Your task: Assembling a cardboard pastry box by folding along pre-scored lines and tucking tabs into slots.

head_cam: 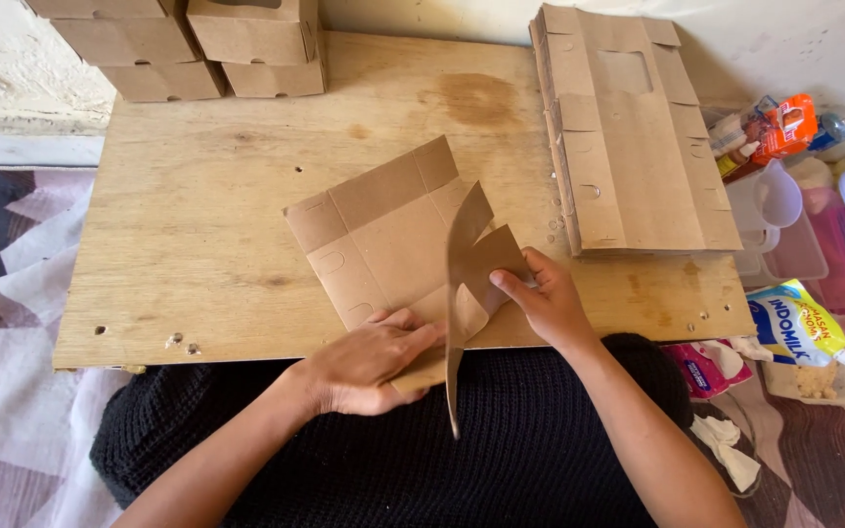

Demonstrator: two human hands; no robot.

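At the desk's (198, 244) near edge | flat cardboard box blank (383, 235) lies on the wood | left hand (369, 367) pressed flat on its corner, grip open | right hand (545, 303) pinches raised flap (471, 264) | risk: panel likely slips, crease skews if left pressure eases

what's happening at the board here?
A person is folding a flat brown die-cut cardboard box blank on a plywood board. The left hand presses the blank's near edge down, while the right hand pinches a flap that stands upright along a crease. A stack of unfolded brown cardboard blanks lies at the board's far right, and finished brown cardboard boxes sit stacked at the far left corner.
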